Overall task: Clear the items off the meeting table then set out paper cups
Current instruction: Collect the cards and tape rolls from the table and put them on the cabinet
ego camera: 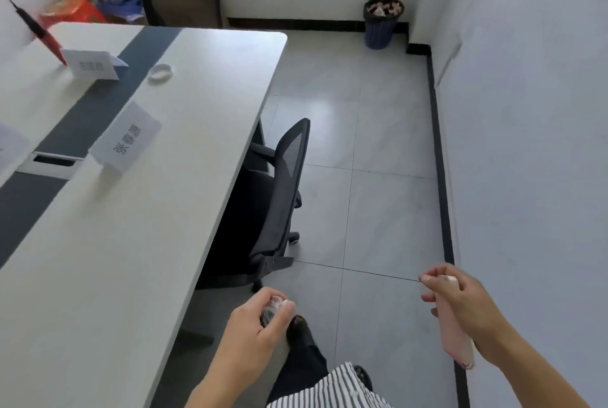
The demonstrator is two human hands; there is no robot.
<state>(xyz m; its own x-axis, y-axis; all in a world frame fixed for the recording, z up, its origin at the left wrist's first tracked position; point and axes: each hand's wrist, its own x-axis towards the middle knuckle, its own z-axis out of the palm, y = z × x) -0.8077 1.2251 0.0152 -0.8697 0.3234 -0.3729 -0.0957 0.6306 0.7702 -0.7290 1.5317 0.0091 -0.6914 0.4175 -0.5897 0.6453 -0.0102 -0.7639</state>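
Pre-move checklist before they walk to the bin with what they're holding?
1. Left hand gripping the clear item: ok.
2. Right hand holding the pink item: ok.
3. Floor path to the bin: ok, bare tiles.
4. Chair out of the way: ok, tucked under the table.
5. Bin has room: cannot tell, scraps reach the rim.
6. Table cleared: not ok; name cards, white ring and red pen remain.
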